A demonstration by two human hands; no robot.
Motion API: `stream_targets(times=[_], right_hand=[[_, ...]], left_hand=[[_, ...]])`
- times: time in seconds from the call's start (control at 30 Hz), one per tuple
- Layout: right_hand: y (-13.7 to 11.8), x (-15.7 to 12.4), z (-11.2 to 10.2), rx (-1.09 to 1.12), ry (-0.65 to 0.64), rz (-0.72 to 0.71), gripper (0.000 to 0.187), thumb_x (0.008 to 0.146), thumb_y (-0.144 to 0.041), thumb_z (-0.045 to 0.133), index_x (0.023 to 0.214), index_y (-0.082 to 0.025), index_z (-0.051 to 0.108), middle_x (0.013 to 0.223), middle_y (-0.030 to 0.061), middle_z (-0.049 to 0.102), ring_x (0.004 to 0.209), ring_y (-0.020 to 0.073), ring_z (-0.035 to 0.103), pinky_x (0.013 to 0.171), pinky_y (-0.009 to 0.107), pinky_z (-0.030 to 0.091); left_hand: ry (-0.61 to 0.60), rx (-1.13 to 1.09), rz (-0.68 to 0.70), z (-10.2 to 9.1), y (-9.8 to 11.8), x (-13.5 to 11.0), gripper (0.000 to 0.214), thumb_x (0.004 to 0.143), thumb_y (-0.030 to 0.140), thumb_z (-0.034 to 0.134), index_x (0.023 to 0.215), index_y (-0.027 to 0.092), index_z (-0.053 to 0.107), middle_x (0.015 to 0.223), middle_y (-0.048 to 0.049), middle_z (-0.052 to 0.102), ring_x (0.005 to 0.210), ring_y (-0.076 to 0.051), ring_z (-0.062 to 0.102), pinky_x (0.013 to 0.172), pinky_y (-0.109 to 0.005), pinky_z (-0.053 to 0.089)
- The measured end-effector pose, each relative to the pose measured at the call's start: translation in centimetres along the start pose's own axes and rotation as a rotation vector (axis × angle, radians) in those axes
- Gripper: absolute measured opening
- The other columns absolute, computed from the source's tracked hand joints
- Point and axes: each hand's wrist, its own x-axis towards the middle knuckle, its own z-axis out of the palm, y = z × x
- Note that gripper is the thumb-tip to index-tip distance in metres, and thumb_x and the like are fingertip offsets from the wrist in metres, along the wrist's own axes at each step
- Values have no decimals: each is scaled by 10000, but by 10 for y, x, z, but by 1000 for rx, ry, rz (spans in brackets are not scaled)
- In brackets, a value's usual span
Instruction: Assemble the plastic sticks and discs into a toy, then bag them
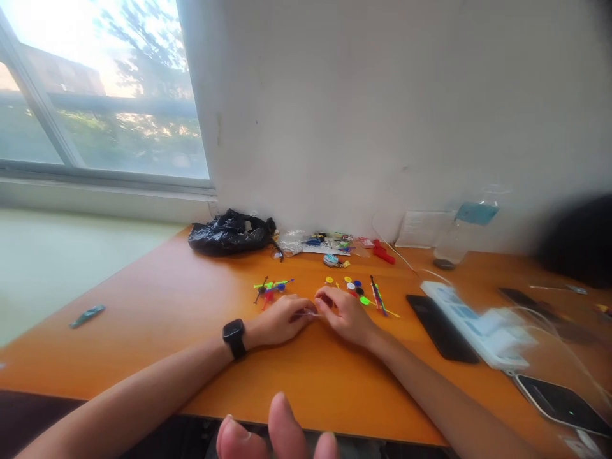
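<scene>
My left hand [283,320], with a black watch [234,338] on the wrist, lies low over the table with its fingers closed. My right hand [348,315] meets it with bent, pinched fingers. Between their fingertips shows a thin whitish plastic piece [308,313]; its exact kind is too small to make out. Left of the hands lies a cluster of crossed coloured arrow-shaped sticks [272,288]. To the right are several small coloured discs [351,285] and a bundle of arrow-tipped sticks [377,296].
Along the wall lie a black plastic bag [232,233], clear packets [291,241] and a red piece [383,252]. A black phone [440,328], white power strip [471,325] and bottle [454,239] stand right. Blurred fingertips [282,427], whose unclear, rise at the bottom edge.
</scene>
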Motion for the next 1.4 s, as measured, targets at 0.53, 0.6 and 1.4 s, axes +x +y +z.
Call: stream_targets(times=[0.53,0.6,1.4], right_hand=[[24,7,-19,-419,196,122,153,1002,-206,534,917,-211,662,859,50,682,872,226,591,753,324,396],[32,7,-22,-519,154,141,171,975,-195,570,826,-207,655,847,61,682,892,240,575,747,334,382],[26,3,-19,-666,-4,214,245,940,-236,669,699,-206,636,902,112,682,960,288,572,799,392,421]], left_hand=[[10,87,-30,-1,2,0,196,1054,313,531,1089,217,699,975,-49,737,867,-180,669,777,-287,498],[27,142,-10,-2,0,0,206,1056,322,523,1054,214,699,977,-61,719,886,-191,658,791,-303,500],[160,390,-58,-18,-4,3,293,1022,360,529,838,250,729,829,-98,649,853,-263,539,847,-429,449]])
